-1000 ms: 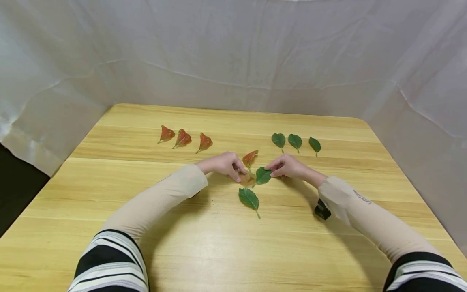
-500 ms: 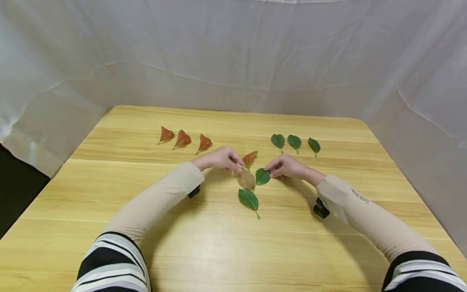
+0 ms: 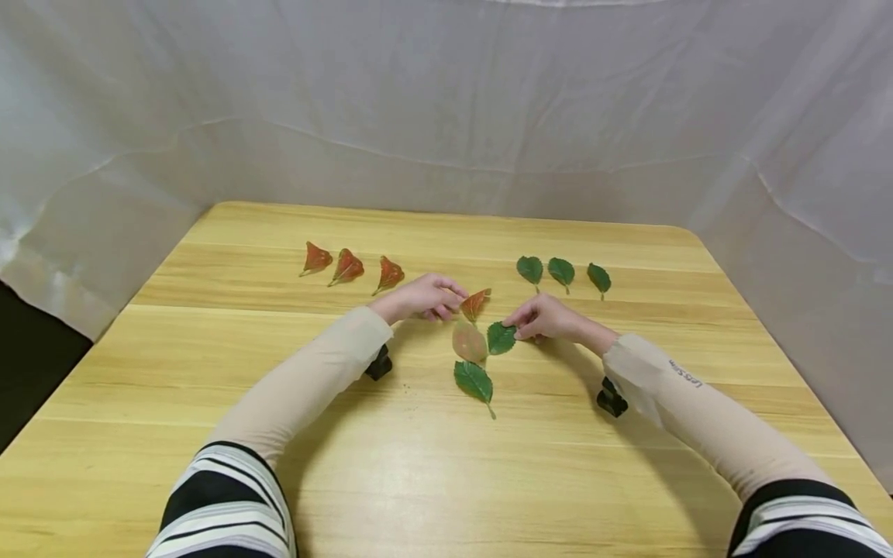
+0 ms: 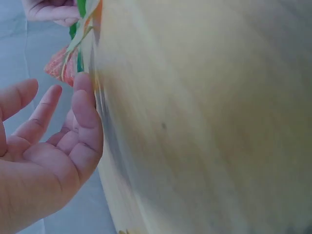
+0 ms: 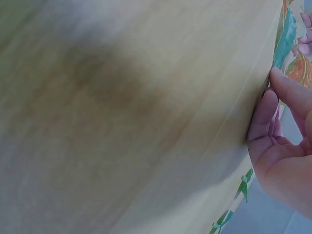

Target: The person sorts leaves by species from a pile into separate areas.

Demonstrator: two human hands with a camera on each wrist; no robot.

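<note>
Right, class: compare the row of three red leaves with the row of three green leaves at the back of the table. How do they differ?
The red leaves lie back left, the green leaves back right. The red ones look pointed and tilted, stems trailing down-left; the green ones are rounder ovals with stems pointing toward the person. Both rows hold three leaves lying flat on the wooden table, untouched by either hand.

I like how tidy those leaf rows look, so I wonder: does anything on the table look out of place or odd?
Yes. Between the hands, one pale, washed-out tan leaf lies among the loose middle leaves, unlike the three red leaves and three green leaves lined up behind. It may be lying underside up.
</note>
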